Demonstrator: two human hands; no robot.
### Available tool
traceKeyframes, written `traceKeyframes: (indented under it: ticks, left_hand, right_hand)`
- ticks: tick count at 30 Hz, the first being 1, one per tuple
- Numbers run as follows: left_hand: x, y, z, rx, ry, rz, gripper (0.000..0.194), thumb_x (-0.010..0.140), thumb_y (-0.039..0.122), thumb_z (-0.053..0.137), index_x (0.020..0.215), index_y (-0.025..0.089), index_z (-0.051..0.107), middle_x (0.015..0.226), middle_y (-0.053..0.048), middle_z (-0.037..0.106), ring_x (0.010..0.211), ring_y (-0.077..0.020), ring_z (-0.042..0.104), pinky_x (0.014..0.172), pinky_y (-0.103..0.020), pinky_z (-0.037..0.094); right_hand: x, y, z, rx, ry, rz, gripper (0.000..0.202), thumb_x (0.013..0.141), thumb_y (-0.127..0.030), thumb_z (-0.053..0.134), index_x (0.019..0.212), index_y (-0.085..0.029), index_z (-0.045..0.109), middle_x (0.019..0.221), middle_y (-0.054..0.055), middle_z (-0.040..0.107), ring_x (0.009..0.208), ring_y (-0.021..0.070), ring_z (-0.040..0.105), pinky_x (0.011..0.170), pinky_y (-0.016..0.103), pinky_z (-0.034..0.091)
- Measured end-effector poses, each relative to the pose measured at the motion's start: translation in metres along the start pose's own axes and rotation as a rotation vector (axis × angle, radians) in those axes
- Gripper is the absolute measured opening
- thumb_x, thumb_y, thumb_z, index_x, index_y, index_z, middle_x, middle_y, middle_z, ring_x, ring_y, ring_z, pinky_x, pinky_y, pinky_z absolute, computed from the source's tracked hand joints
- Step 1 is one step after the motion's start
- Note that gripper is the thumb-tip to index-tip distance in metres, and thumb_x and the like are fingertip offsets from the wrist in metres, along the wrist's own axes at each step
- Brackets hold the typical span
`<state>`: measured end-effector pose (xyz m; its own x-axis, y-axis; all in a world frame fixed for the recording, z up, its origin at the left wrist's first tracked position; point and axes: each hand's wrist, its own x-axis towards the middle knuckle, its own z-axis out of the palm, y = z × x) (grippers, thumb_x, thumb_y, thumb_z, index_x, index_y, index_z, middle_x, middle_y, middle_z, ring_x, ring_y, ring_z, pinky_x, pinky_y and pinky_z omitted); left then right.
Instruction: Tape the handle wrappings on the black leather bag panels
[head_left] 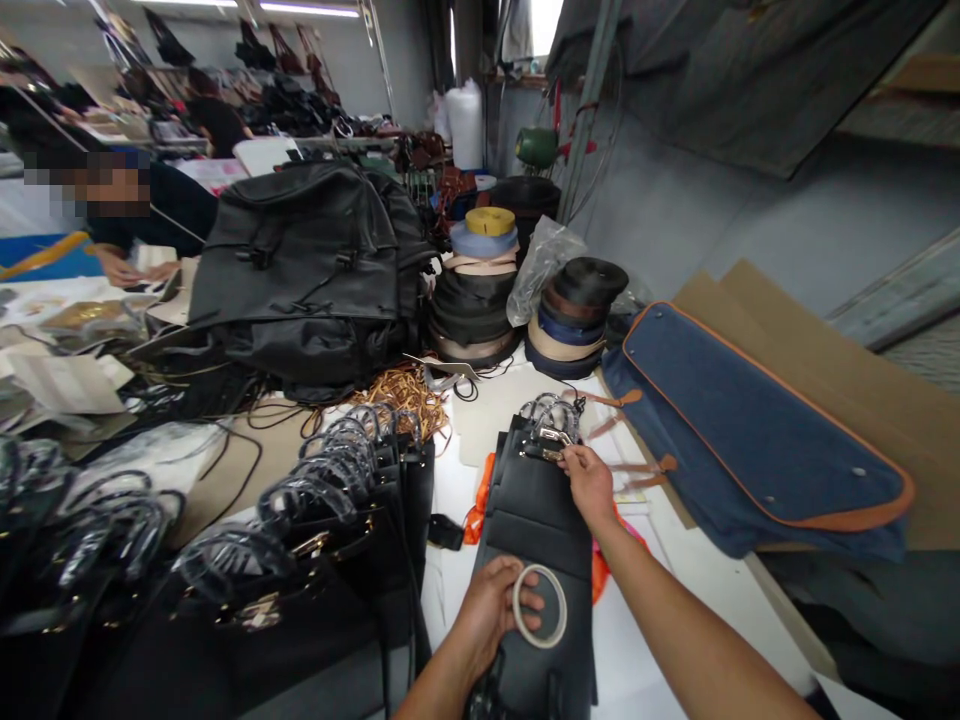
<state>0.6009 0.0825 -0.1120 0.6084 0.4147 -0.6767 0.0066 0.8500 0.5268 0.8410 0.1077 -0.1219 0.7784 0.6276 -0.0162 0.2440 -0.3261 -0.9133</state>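
Observation:
A black handbag (525, 510) lies lengthwise on the white table in front of me, its plastic-wrapped handles (551, 410) at the far end. My right hand (589, 485) reaches to that end, thumb and fingers pinched at the bag's shiny metal clasp (553, 436). Nearer to me, my left hand (491, 605) is closed around one side of a pale roll of tape (561, 610), some fingers passing through its ring. The roll is above the bag's dark surface. Beneath the bag, orange material (480, 505) shows at both sides.
Several black handbags (300, 590) with wrapped handles crowd the left. A large black backpack (300, 270) and stacked strap rolls (476, 300) stand behind. To the right lies a blue bag (750, 420) with orange trim. A co-worker (172, 205) leans over the table at far left.

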Motion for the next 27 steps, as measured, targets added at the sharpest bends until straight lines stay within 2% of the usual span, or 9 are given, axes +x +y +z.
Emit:
traceKeyframes:
  ticks: [3,8,16,20,27]
  left_hand:
    - [0.002,-0.002,-0.001,0.009,-0.002,-0.001,0.018,0.084,0.034,0.054,0.088,0.017,0.051,0.088,-0.007,0.067,0.064,-0.0169,0.066,0.053,-0.030,0.055]
    - [0.003,-0.002,-0.001,0.032,0.017,-0.004,0.018,0.085,0.034,0.053,0.089,0.018,0.050,0.088,-0.007,0.067,0.064,-0.0168,0.066,0.054,-0.030,0.055]
    - [0.001,0.001,0.002,0.032,0.024,-0.003,0.017,0.082,0.033,0.054,0.088,0.017,0.051,0.088,-0.008,0.067,0.063,-0.0169,0.066,0.053,-0.029,0.054]
    - [0.001,0.001,0.002,0.036,0.018,-0.008,0.020,0.081,0.036,0.057,0.087,0.018,0.051,0.088,-0.008,0.067,0.064,-0.0179,0.067,0.053,-0.031,0.054]
    - [0.003,-0.001,-0.001,0.024,0.014,-0.002,0.020,0.081,0.036,0.056,0.087,0.018,0.051,0.088,-0.008,0.067,0.063,-0.0179,0.067,0.053,-0.030,0.054]
  right_hand:
    - [0.004,0.002,0.004,0.064,0.020,0.052,0.041,0.082,-0.057,0.050,0.089,-0.020,0.067,0.077,0.004,0.073,0.071,0.0212,0.066,0.068,0.031,0.049]
    - [0.004,-0.003,0.009,0.111,0.050,0.099,0.043,0.080,-0.057,0.052,0.092,-0.018,0.067,0.080,0.005,0.073,0.073,0.0214,0.066,0.065,0.030,0.049]
    - [0.005,-0.009,0.000,-0.016,-0.105,0.037,0.029,0.077,-0.050,0.059,0.082,-0.024,0.071,0.073,0.000,0.075,0.071,0.0208,0.069,0.068,0.029,0.049]
    - [0.000,-0.007,0.001,-0.133,-0.036,-0.001,0.028,0.080,-0.049,0.056,0.084,-0.026,0.072,0.077,0.000,0.075,0.072,0.0199,0.067,0.070,0.029,0.047]
    - [-0.006,-0.006,0.004,-0.247,0.061,-0.023,0.036,0.086,-0.051,0.048,0.089,-0.023,0.071,0.077,0.002,0.075,0.070,0.0198,0.065,0.068,0.029,0.044]
